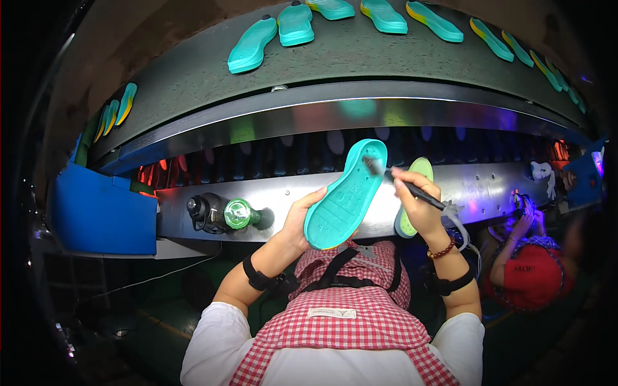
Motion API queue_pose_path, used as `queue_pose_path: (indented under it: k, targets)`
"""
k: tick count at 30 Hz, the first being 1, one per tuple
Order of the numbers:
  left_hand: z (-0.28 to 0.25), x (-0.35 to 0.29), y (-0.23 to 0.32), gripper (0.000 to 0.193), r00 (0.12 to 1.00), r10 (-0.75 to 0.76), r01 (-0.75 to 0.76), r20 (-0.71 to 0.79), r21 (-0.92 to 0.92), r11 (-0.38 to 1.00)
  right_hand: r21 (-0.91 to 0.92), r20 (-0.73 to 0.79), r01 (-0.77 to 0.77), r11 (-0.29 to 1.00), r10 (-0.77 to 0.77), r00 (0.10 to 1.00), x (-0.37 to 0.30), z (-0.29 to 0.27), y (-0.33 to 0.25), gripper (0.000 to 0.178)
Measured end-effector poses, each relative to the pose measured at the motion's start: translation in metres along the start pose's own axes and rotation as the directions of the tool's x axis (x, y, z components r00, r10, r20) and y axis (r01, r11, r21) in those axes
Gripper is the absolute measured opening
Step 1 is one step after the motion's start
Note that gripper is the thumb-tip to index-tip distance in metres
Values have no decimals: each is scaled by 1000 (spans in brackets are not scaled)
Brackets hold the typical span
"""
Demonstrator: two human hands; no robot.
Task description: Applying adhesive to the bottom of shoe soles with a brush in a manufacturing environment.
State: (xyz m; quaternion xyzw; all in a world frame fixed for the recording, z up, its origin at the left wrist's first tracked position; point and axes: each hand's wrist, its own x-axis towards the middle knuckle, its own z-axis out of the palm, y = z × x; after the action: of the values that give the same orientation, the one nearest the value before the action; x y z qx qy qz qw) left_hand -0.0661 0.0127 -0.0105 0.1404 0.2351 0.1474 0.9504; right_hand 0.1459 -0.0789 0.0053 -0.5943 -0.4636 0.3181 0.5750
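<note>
My left hand [300, 217] is closed around the side of a turquoise shoe sole [340, 204], holding it tilted in front of me with its hollow inner face up. In my right hand [420, 207] is a brush with a black handle [430, 199]. Its bristles reach into the far end of the sole's hollow and look slightly blurred. Just beyond my right hand, a pale green sole [420, 168] lies on the metal ledge [290, 193], partly covered by that hand.
Several turquoise soles [296, 24] lie on the dark conveyor belt [193, 83] behind a metal rail [309, 109]. A dark bottle [207, 215] and a green bottle [238, 213] stand left on the ledge. Another person in a red top [537, 273] works at the right.
</note>
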Motion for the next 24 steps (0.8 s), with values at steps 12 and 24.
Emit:
queue_pose_path:
  k: [12,24]
  targets:
    - [-7,-21,11,45,984,174,-165,-37,181,969,239,296,-52,970,-22,955,-21,6,-43,17]
    - [-50,-95,274,74,267,946,-844,-184,-518,138,471,-60,220,854,-217,974,-28,5,-46,29]
